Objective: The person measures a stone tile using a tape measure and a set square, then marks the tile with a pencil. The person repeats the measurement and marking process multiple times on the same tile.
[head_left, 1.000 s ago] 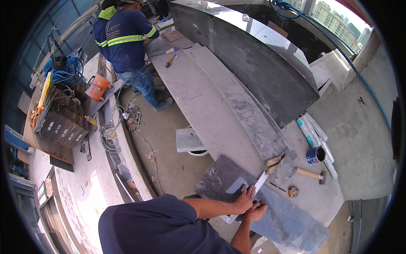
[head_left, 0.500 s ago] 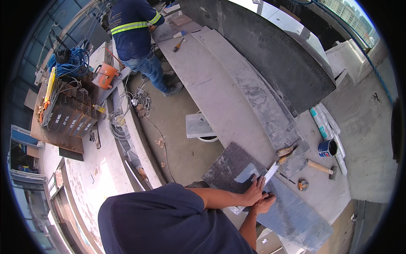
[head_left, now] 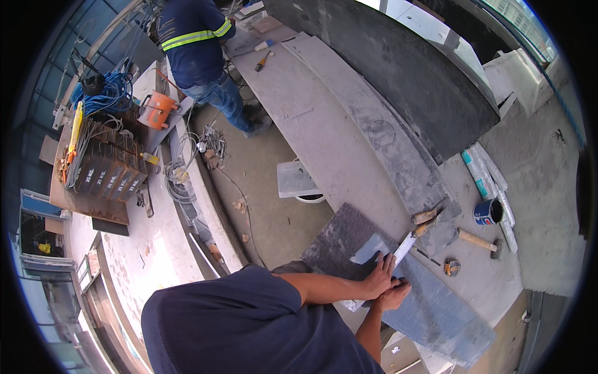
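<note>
A dark grey stone slab point(head_left: 436, 311) lies across the near end of the long work surface, with a pale patch on its top. Across the slab runs a light metal ruler point(head_left: 403, 249). My left hand point(head_left: 379, 280) rests on the slab along the ruler's edge, its fingers stretched out. Right beside it, my right hand point(head_left: 393, 295) is closed low against the slab, fingers curled. Whatever it may hold is hidden. Just past the ruler's far end lie a wooden-handled tool point(head_left: 426, 218) and a thin dark rod point(head_left: 427, 258).
On the right are a hammer point(head_left: 479, 242), a tape measure point(head_left: 451, 267), a blue tin point(head_left: 488, 212) and wrapped lengths point(head_left: 489, 174). A tall dark panel point(head_left: 398, 75) stands behind. At the far left a co-worker point(head_left: 196, 56) stands beside the work surface, near an orange machine point(head_left: 158, 110) and cables.
The whole picture has shifted slightly to the right. Both hands keep about the same place on the slab and ruler.
</note>
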`<action>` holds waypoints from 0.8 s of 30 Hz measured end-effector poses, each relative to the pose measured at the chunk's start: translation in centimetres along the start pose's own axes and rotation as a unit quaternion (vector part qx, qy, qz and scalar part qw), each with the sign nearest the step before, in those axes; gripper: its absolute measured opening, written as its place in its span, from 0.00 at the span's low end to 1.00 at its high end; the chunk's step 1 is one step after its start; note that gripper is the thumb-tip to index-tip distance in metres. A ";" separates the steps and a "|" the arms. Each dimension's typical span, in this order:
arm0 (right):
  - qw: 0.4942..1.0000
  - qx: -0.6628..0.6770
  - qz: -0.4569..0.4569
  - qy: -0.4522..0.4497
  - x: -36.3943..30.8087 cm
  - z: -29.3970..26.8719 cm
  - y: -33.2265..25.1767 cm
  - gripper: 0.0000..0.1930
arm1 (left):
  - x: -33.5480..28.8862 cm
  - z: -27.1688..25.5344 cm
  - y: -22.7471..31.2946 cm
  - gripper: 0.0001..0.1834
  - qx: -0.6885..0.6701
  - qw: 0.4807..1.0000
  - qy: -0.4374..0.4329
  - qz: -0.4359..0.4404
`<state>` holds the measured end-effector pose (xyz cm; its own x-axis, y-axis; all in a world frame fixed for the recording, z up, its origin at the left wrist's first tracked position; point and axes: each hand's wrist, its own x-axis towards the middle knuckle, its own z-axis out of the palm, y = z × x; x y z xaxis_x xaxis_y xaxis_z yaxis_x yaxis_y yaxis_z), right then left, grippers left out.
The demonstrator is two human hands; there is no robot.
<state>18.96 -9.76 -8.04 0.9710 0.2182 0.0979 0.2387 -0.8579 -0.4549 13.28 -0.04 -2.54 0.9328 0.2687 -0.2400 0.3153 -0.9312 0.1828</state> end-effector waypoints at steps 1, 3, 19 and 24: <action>1.000 -0.001 -0.005 0.001 0.0 0.0 0.3 0.13 | -0.1 -0.3 0.0 0.28 -0.004 1.000 -0.006 0.005; 1.000 -0.002 -0.003 0.003 0.1 0.4 0.6 0.14 | 0.0 -0.6 -0.1 0.28 -0.007 1.000 -0.017 0.012; 1.000 0.018 -0.022 0.010 0.2 0.2 0.3 0.14 | 0.5 -0.1 0.1 0.25 0.016 0.999 -0.029 0.010; 0.999 0.017 -0.027 -0.001 0.0 0.2 0.4 0.14 | 0.2 -0.1 0.0 0.24 0.024 0.999 -0.028 0.008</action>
<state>19.08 -9.98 -8.34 0.9564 0.2651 0.1223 0.2909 -0.8283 -0.4788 13.45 0.02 -2.45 0.9263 0.2401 -0.2903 0.2898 -0.9465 0.1422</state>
